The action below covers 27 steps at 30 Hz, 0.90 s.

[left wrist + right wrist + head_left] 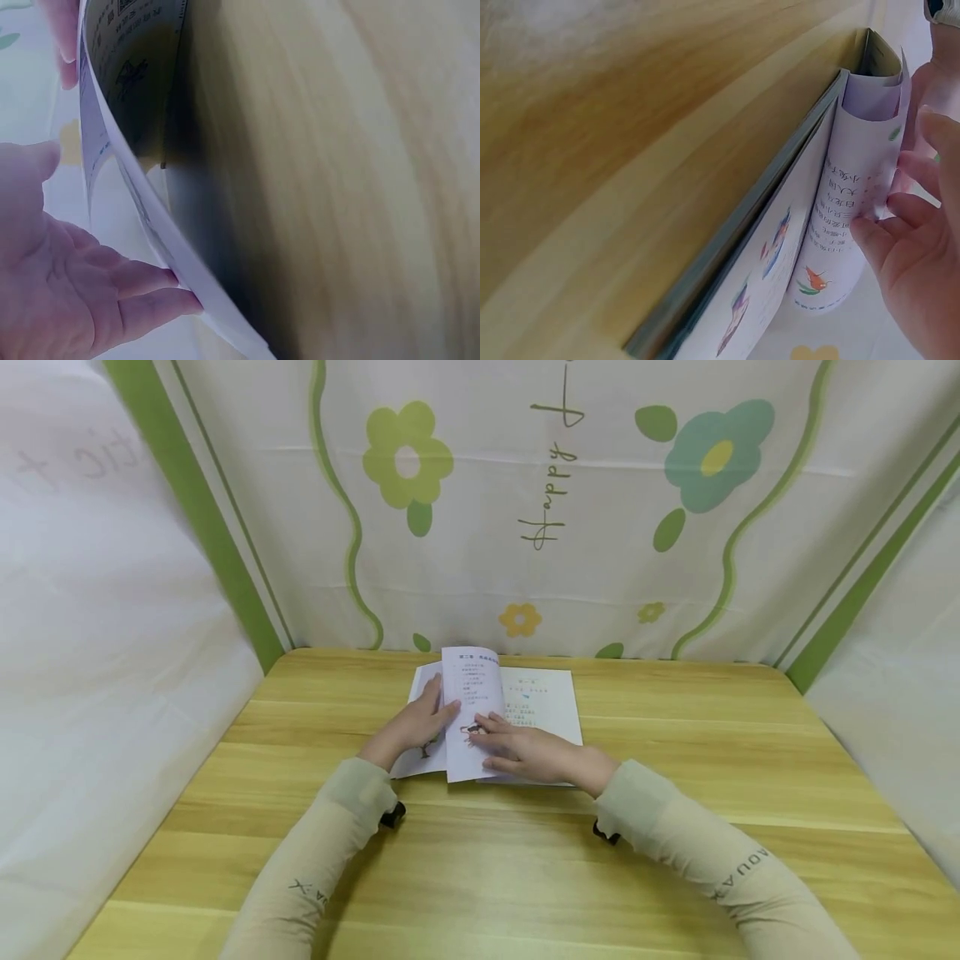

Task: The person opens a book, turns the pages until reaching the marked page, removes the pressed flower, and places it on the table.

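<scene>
An open book (551,702) lies on the wooden table, with printed text and small coloured drawings. One page (471,689) stands raised and curved over the middle of the spread. My left hand (414,724) lies on the left-hand side, its fingers extended along the paper and its thumb near the raised page. In the left wrist view, fingertips of that hand (67,292) touch the bent leaves. My right hand (534,753) touches the raised page with loosely extended fingers. The right wrist view shows the curved page (847,180) against the right hand's fingers (874,240).
The wooden table (487,877) extends around the book on both sides and in front. A white curtain (450,560) with flowers and green lines hangs at the table's back edge. White fabric walls (97,635) stand at both sides. A dark device (392,815) sits at the left wrist.
</scene>
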Tool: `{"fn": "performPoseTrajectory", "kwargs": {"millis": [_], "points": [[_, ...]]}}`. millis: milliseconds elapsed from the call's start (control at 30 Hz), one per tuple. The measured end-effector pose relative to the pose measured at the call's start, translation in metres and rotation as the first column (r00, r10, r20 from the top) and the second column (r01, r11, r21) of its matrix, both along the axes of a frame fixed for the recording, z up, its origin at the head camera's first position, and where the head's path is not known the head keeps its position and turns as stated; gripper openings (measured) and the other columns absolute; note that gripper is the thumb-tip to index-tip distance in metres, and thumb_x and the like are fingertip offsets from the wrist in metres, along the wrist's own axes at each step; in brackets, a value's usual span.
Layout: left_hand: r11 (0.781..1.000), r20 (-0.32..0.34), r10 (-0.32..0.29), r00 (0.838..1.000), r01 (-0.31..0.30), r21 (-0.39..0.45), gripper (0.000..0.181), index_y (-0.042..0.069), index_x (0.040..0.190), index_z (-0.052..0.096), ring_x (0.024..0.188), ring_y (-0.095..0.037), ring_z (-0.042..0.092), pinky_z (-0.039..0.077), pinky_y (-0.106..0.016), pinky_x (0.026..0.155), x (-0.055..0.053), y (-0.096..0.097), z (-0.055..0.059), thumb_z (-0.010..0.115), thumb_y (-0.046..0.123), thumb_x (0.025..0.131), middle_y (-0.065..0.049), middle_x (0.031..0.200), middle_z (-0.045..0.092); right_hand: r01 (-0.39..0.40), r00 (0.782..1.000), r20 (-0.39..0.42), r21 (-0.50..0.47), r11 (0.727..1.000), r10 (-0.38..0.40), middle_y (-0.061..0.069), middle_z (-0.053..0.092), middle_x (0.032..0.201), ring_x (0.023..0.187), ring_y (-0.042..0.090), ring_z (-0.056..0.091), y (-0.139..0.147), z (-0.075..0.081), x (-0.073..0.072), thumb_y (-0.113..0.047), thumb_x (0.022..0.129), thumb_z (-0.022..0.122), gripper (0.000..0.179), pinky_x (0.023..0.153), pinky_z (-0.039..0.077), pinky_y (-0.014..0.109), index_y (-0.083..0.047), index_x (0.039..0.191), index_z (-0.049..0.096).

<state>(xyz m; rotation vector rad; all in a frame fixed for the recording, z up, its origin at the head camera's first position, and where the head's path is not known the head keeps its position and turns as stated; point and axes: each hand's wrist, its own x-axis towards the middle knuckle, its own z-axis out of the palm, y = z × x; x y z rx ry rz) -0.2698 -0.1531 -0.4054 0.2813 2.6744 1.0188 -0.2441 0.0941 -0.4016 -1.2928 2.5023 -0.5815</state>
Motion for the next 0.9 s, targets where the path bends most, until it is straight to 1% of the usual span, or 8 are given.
{"fn": "performPoseTrajectory", "kwargs": {"millis": [133, 233, 367, 500, 600, 700, 800, 900], "points": [[1.0, -0.031, -0.012, 0.999, 0.012, -0.007, 0.085, 0.003, 0.162, -0.011, 0.155, -0.036, -0.001, 0.007, -0.048, 0.124, -0.001, 0.0, -0.003, 0.044, 0.041, 0.11, -0.021, 0.169, -0.009, -0.005, 1.0, 0.013, 0.006, 1.0, 0.004, 0.01, 0.023, 0.167, 0.155, 0.029, 0.014, -0.003, 0.001, 0.0, -0.034, 0.109, 0.054, 0.052, 0.121, 0.023, 0.049, -0.013, 0.156, 0.046], [1.0, -0.044, -0.016, 0.999, 0.016, -0.003, 0.086, 0.006, 0.163, -0.012, 0.155, -0.036, -0.001, 0.007, -0.048, 0.124, 0.0, 0.0, -0.004, 0.047, 0.039, 0.109, -0.02, 0.169, -0.012, -0.013, 1.0, 0.023, 0.008, 1.0, 0.013, 0.01, 0.025, 0.166, 0.155, 0.029, 0.014, -0.005, 0.002, 0.0, -0.035, 0.109, 0.053, 0.052, 0.122, 0.022, 0.048, -0.013, 0.155, 0.047], [0.999, -0.053, -0.043, 0.998, 0.042, -0.023, 0.078, 0.016, 0.166, -0.002, 0.155, -0.038, 0.005, 0.011, -0.053, 0.123, 0.002, 0.0, -0.003, 0.047, 0.037, 0.109, -0.016, 0.17, -0.011, -0.03, 0.999, 0.034, 0.014, 0.999, 0.029, 0.012, 0.026, 0.165, 0.155, 0.029, 0.015, -0.009, 0.002, 0.0, -0.037, 0.109, 0.052, 0.052, 0.122, 0.022, 0.047, -0.01, 0.154, 0.048], [0.995, -0.061, -0.09, 0.994, 0.087, -0.05, 0.067, 0.022, 0.167, 0.011, 0.154, -0.041, 0.009, 0.013, -0.059, 0.121, 0.003, 0.0, -0.003, 0.043, 0.038, 0.111, -0.014, 0.17, -0.008, -0.037, 0.999, 0.028, 0.031, 0.999, 0.036, 0.012, 0.027, 0.165, 0.154, 0.028, 0.016, -0.011, 0.001, 0.0, -0.039, 0.109, 0.05, 0.054, 0.122, 0.022, 0.046, -0.01, 0.154, 0.047], [0.99, -0.068, -0.131, 0.989, 0.127, -0.066, 0.06, 0.021, 0.166, 0.018, 0.153, -0.045, 0.01, 0.012, -0.063, 0.12, 0.002, 0.001, -0.004, 0.039, 0.038, 0.112, -0.015, 0.17, -0.004, -0.041, 0.999, 0.024, 0.044, 0.998, 0.04, 0.012, 0.028, 0.164, 0.155, 0.028, 0.016, -0.013, 0.001, 0.0, -0.04, 0.109, 0.049, 0.054, 0.122, 0.022, 0.046, -0.01, 0.154, 0.047], [0.984, -0.062, -0.161, 0.985, 0.156, -0.083, 0.057, 0.02, 0.165, 0.024, 0.152, -0.047, 0.01, 0.007, -0.062, 0.121, 0.001, 0.003, -0.004, 0.037, 0.038, 0.113, -0.015, 0.17, -0.001, -0.044, 0.999, 0.031, 0.05, 0.998, 0.043, 0.012, 0.029, 0.164, 0.155, 0.028, 0.015, -0.014, 0.001, 0.0, -0.04, 0.11, 0.048, 0.054, 0.122, 0.021, 0.046, -0.01, 0.154, 0.047], [0.98, -0.042, -0.168, 0.985, 0.162, -0.117, 0.055, 0.019, 0.164, 0.028, 0.151, -0.049, 0.009, 0.004, -0.06, 0.122, 0.001, 0.005, -0.004, 0.035, 0.038, 0.113, -0.015, 0.169, 0.004, -0.045, 0.999, 0.031, 0.05, 0.998, 0.044, 0.012, 0.031, 0.164, 0.155, 0.028, 0.016, -0.015, 0.001, 0.001, -0.04, 0.11, 0.048, 0.053, 0.122, 0.022, 0.047, -0.01, 0.154, 0.048], [0.974, -0.027, -0.164, 0.986, 0.158, -0.165, 0.054, 0.018, 0.163, 0.03, 0.151, -0.049, 0.01, 0.004, -0.06, 0.122, 0.002, 0.008, -0.004, 0.034, 0.038, 0.113, -0.016, 0.169, 0.009, -0.048, 0.999, 0.026, 0.05, 0.998, 0.046, 0.012, 0.032, 0.163, 0.154, 0.028, 0.017, -0.015, 0.001, 0.001, -0.039, 0.109, 0.05, 0.053, 0.122, 0.023, 0.046, -0.01, 0.153, 0.049]]}}
